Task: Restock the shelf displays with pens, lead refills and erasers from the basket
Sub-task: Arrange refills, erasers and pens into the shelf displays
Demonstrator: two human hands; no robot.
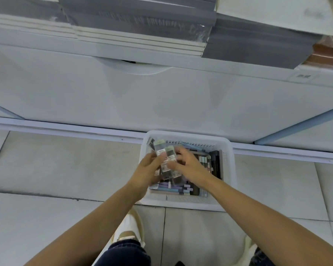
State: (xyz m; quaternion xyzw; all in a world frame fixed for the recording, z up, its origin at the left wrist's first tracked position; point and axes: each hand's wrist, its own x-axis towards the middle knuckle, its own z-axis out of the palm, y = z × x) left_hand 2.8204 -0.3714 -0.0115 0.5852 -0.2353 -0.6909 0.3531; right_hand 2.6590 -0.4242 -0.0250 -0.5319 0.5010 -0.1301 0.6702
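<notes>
A white plastic basket [227, 169] stands on the tiled floor against the foot of the shelf unit. Several pens and flat packs lie inside it [210, 162]. Over the basket's left half my left hand [149, 168] grips a small fan of clear packs with pale green tops [164, 152]. My right hand [186, 163] reaches in beside it, its fingers curled on the same packs from the right. What the packs contain is blurred.
The white shelf front [161, 96] rises straight ahead, with stacks of grey notebooks [142, 25] on the shelf above. Grey floor tiles [56, 169] spread left of the basket. My shoe [131, 229] is just below the basket.
</notes>
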